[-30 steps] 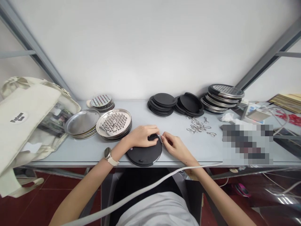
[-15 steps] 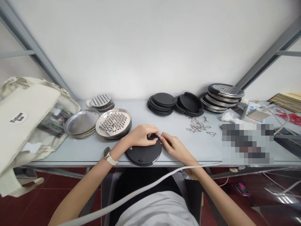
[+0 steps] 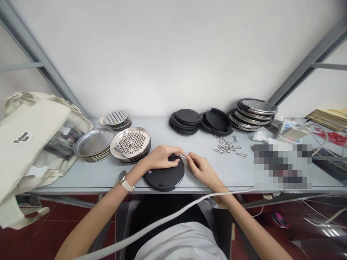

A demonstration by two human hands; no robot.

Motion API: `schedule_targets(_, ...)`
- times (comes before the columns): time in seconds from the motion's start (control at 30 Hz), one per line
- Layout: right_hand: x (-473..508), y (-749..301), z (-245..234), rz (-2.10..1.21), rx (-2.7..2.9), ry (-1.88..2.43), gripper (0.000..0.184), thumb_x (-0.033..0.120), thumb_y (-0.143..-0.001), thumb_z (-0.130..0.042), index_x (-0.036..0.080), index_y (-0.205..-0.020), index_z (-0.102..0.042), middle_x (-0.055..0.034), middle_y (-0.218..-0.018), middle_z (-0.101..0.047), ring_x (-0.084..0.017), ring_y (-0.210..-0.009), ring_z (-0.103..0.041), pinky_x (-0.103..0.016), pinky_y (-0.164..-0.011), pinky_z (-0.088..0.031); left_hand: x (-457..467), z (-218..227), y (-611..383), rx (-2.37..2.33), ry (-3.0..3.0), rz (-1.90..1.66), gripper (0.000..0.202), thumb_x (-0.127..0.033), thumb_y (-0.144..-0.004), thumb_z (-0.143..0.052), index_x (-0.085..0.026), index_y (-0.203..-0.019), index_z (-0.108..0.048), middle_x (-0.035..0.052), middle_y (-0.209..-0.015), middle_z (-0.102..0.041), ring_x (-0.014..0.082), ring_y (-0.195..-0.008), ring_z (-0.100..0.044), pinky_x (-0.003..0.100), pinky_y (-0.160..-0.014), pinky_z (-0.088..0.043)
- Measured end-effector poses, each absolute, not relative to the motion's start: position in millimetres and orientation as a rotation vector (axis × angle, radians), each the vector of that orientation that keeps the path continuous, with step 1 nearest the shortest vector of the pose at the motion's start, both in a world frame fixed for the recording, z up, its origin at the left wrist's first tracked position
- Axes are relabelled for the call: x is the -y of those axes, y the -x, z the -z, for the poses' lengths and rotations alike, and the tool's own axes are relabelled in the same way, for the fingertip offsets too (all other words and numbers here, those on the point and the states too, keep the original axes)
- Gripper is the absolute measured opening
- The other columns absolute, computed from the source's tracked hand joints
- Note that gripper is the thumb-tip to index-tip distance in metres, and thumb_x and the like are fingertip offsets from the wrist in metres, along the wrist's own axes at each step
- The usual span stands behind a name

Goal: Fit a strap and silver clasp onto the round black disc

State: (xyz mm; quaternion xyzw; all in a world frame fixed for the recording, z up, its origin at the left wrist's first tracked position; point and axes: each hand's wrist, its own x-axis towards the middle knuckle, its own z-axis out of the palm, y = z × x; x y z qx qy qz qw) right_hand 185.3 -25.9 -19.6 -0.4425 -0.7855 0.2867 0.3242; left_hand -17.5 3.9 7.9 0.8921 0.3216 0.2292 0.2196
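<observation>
A black round plate [image 3: 166,177] with a small slot near its front rim lies at the table's front edge. My left hand [image 3: 162,157] is closed over its back part, the thumb pressed on top and the fingertips at its back right edge. Just to the right, my right hand [image 3: 200,167] pinches a small metal clip [image 3: 185,159] against that edge, and the left fingertips touch the clip too. Whether the clip passes through the plate is hidden by my fingers. Several similar metal clips [image 3: 226,146] lie loose behind my right hand.
Grater discs [image 3: 130,143] and plain metal discs [image 3: 94,142] are stacked on the left, beside a cream bag [image 3: 35,122]. Along the wall stand black plates [image 3: 188,119], black rings [image 3: 217,121] and assembled graters [image 3: 256,108]. A white cable [image 3: 162,220] crosses below my arms.
The fingertips of both hands have drawn slightly apart, and more of the metal clip shows between them. The black plate stays under my left hand. The camera view has shifted slightly.
</observation>
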Motion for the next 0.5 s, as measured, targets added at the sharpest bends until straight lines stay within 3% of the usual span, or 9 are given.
schedule_targets(0.17, 25.2, -185.3, 19.5, -0.791, 2.053, 1.156, 0.028, 0.033, -0.095, -0.033, 0.02, -0.072, -0.043, 0.0044, -0.062, -0.044, -0.011, -0.056, -0.042, -0.023, -0.056, -0.032, -2.6, -9.9, 16.8, -0.913, -2.555, -0.648, 0.028, -0.017, -0.08, -0.053, -0.021, -0.107, -0.057, 0.0004, -0.096, -0.063, 0.0133, -0.087, -0.059, 0.022, -0.078, -0.043)
schedule_targets(0.37, 25.2, -185.3, 19.5, -0.792, 2.033, 1.159, 0.029, 0.034, -0.096, -0.033, 0.021, -0.071, -0.04, 0.0046, -0.063, -0.043, -0.011, -0.058, -0.043, -0.023, -0.058, -0.032, -1.8, -11.4, 17.2, -1.049, -2.579, -0.625, 0.023, -0.024, -0.078, -0.057, -0.021, -0.101, -0.054, -0.0035, -0.078, -0.056, 0.0114, -0.069, -0.053, 0.021, -0.063, -0.039)
schedule_targets(0.5, 24.7, -185.6, 20.2, -0.795, 2.042, 1.164, 0.029, 0.034, -0.096, -0.033, 0.02, -0.071, -0.04, 0.0045, -0.063, -0.043, -0.011, -0.058, -0.043, -0.023, -0.059, -0.032, -2.4, -9.5, 17.5, -1.02, -2.537, -0.648, 0.026, -0.024, -0.077, -0.059, -0.021, -0.102, -0.052, -0.0049, -0.076, -0.055, 0.0095, -0.066, -0.052, 0.02, -0.061, -0.038)
